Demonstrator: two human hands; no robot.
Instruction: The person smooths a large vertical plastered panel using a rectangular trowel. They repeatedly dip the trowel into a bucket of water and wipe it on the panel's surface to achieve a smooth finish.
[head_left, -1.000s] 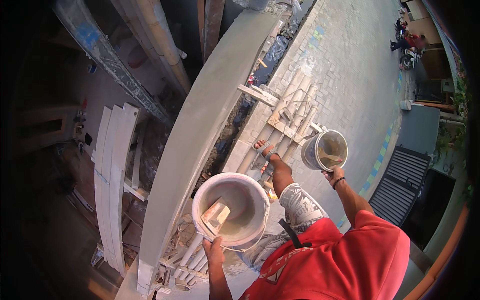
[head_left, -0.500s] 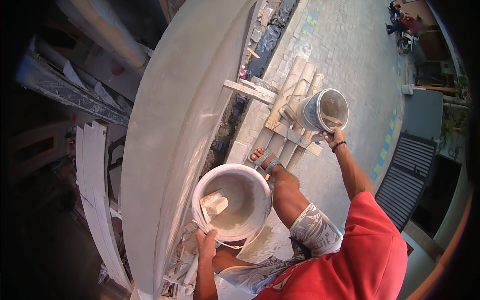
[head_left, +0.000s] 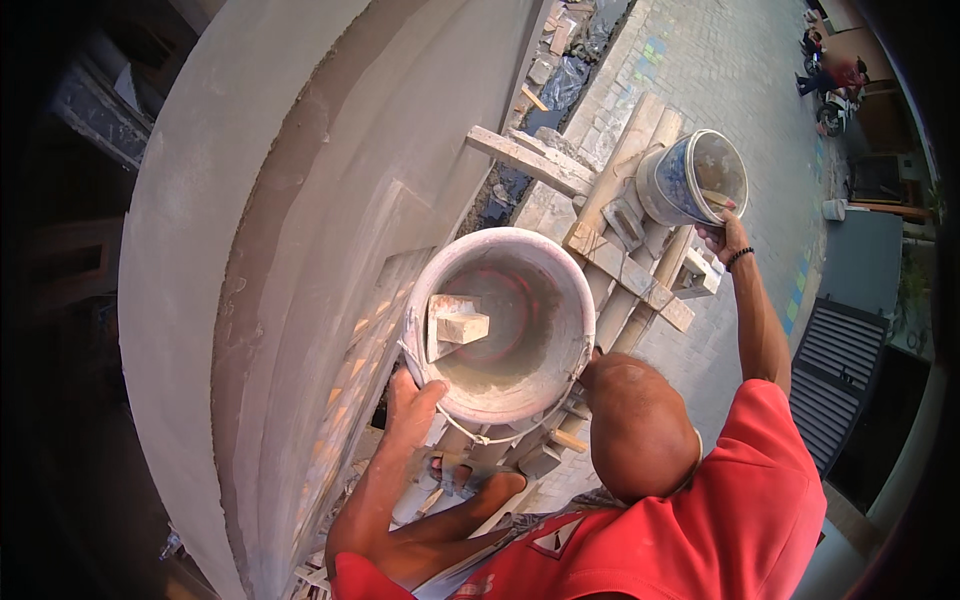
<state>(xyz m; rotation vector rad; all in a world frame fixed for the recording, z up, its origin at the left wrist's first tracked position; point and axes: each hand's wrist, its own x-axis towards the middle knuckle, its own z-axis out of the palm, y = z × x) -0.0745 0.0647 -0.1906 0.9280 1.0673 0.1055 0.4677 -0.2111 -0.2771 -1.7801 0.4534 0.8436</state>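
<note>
As the large bucket [head_left: 535,345] appears bigger and closer to the middle of the view than half a second ago, the float [head_left: 460,326] inside it leans against the left wall, its wooden block handle facing up. For the carrying work, this shift means the load is nearer the body while neither hand is free. Clasping the rim at its lower left, the left hand [head_left: 408,405] has its thumb over the edge, so most of the bucket lies beyond and to the right of that grip; the wire handle [head_left: 483,439] hangs slack below. A bent knee [head_left: 645,430], now large in view, is just beside the bucket's right side; whether they touch, I cannot tell. Farther out, the right hand [head_left: 725,240] closes on the near edge of the small bucket [head_left: 668,185], though whether on rim or handle is unclear. Bamboo poles [head_left: 640,130] with a crosspiece [head_left: 628,272] lie between the two, and the plastered wall [head_left: 330,250] curves up at left.
</note>
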